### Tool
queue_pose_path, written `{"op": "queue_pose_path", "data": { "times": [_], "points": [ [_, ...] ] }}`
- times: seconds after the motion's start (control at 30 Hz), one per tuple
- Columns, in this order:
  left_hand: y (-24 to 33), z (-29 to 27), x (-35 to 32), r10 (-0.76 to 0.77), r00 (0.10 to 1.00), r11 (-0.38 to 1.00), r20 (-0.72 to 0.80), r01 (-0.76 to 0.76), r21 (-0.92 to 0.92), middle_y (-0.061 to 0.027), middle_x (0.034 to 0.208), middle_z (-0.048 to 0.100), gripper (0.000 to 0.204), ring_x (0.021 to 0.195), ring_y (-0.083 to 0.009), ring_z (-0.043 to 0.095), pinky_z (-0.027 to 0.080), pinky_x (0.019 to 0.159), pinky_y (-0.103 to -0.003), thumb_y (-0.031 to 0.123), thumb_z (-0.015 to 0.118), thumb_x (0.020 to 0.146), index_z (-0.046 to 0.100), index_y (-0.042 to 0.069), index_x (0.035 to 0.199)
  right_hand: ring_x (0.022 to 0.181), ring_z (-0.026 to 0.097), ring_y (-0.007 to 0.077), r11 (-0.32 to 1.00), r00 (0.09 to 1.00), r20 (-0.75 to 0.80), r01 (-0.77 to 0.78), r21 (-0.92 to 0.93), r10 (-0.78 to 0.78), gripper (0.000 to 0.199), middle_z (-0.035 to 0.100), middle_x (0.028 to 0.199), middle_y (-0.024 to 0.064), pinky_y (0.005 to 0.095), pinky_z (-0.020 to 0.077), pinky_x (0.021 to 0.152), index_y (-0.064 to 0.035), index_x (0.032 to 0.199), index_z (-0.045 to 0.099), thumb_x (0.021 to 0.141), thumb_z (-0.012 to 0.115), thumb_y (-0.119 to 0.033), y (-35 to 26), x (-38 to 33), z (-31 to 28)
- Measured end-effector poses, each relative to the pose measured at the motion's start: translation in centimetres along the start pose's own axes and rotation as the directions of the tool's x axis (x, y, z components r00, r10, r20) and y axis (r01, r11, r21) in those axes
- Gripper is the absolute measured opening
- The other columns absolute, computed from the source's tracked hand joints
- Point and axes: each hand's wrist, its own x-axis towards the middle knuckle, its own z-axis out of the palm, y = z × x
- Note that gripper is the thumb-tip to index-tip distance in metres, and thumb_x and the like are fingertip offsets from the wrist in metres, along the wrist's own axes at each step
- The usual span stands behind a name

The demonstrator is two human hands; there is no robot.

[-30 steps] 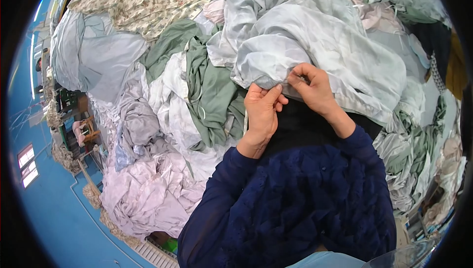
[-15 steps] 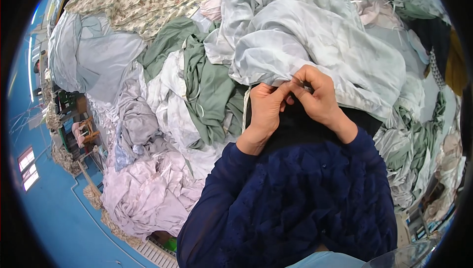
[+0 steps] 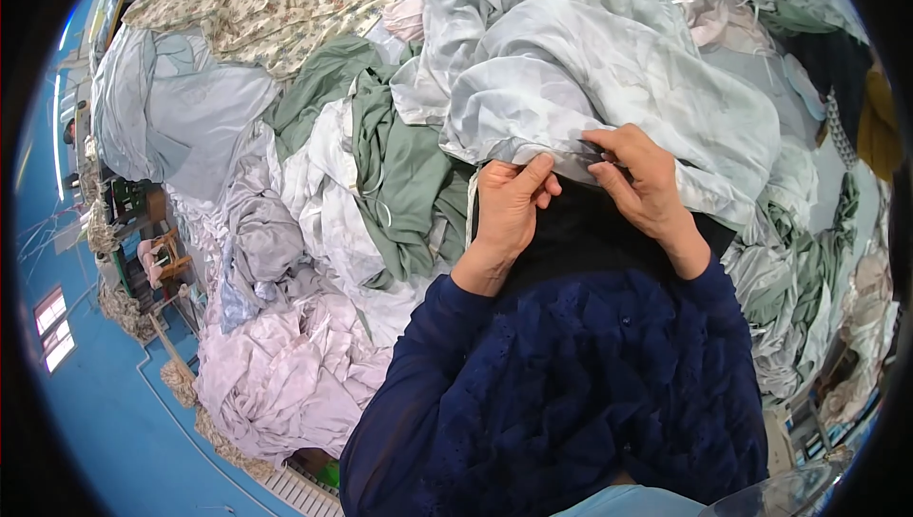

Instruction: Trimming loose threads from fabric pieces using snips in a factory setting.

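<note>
A large pale grey-white cloth [image 3: 609,79] lies draped before me, its hemmed edge across my black-covered lap [image 3: 590,232]. At that edge my left hand [image 3: 509,203] pinches the hem between thumb and curled fingers. Just to its right, my right hand [image 3: 642,179] is raised over the hem, thumb and forefinger apart. Between them shows a small dark slim thing [image 3: 606,157], which seems held in the hand; its kind is too small to make out.
Heaped cloths surround me: green fabric [image 3: 404,175] and a pinkish pile [image 3: 295,365] to the left, floral fabric [image 3: 257,3] at the far left, more green and white fabric [image 3: 794,279] at the right. Past the left piles lie a blue floor [image 3: 124,422] and a wooden stool [image 3: 169,258].
My right hand has drawn away from the left, to the right, and its thumb and forefinger have spread. My left hand keeps its pinch on the hem, nearly in place.
</note>
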Motion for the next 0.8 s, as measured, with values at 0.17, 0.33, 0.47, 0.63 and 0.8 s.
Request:
{"op": "queue_pose_path", "data": {
  "times": [0.17,0.33,0.47,0.63,0.8],
  "points": [
    [-0.3,0.4,-0.2,0.070,0.997,0.995,0.017,-0.071,0.069,-0.0067,0.079,0.070,0.009,0.064,-0.0109,0.064,0.047,0.055,-0.022,0.007,0.068,0.097,0.072,-0.001,0.098,0.073,0.063,0.0201,1.000,1.000,0.015,0.009,-0.007,-0.009,0.033,0.066,0.091,0.0105,0.0283,0.0498,0.064,-0.0031,0.118,0.071,0.086,0.073,-0.002,0.3,0.1,0.8],
    [-0.4,0.2,-0.3,0.080,0.996,0.989,0.036,-0.084,0.119,-0.0071,0.083,0.072,0.010,0.068,-0.0122,0.066,0.049,0.057,-0.022,0.006,0.067,0.097,0.072,-0.001,0.100,0.074,0.064,0.0201,0.999,0.999,0.029,0.033,0.005,-0.034,0.032,0.067,0.091,0.0105,0.0289,0.0505,0.065,-0.0036,0.118,0.071,0.086,0.074,-0.003,0.9,0.4,1.3],
    [-0.7,0.0,-0.3,0.100,0.994,0.985,0.045,-0.105,0.138,-0.0059,0.086,0.072,0.009,0.069,-0.0116,0.066,0.050,0.058,-0.022,0.005,0.067,0.097,0.072,-0.001,0.101,0.074,0.064,0.0182,0.998,0.999,0.033,0.014,0.068,-0.016,0.036,0.067,0.092,0.0099,0.0275,0.0495,0.066,-0.0025,0.118,0.071,0.083,0.077,-0.004,0.0,1.0,1.3],
    [-0.6,0.2,-0.4,0.107,0.990,0.971,0.088,-0.123,0.206,-0.0053,0.089,0.073,0.013,0.070,-0.0100,0.066,0.051,0.059,-0.022,0.004,0.066,0.097,0.072,-0.002,0.107,0.071,0.063,0.0152,0.966,0.994,0.058,-0.107,0.237,0.096,0.031,0.064,0.083,0.0080,0.0278,0.0493,0.064,-0.0040,0.111,0.073,0.081,0.079,-0.003,0.2,1.9,2.8],
    [-0.5,0.4,-0.5,0.104,0.992,0.963,0.067,-0.118,0.242,-0.0055,0.086,0.073,0.015,0.069,-0.0099,0.066,0.051,0.059,-0.022,0.005,0.066,0.097,0.072,-0.002,0.108,0.069,0.053,0.0090,0.969,0.990,0.047,-0.141,0.205,0.134,0.011,0.062,0.079,0.0034,0.0256,0.0425,0.062,0.0007,0.096,0.069,0.087,0.075,-0.002,0.7,1.9,2.8]
  ]
}}
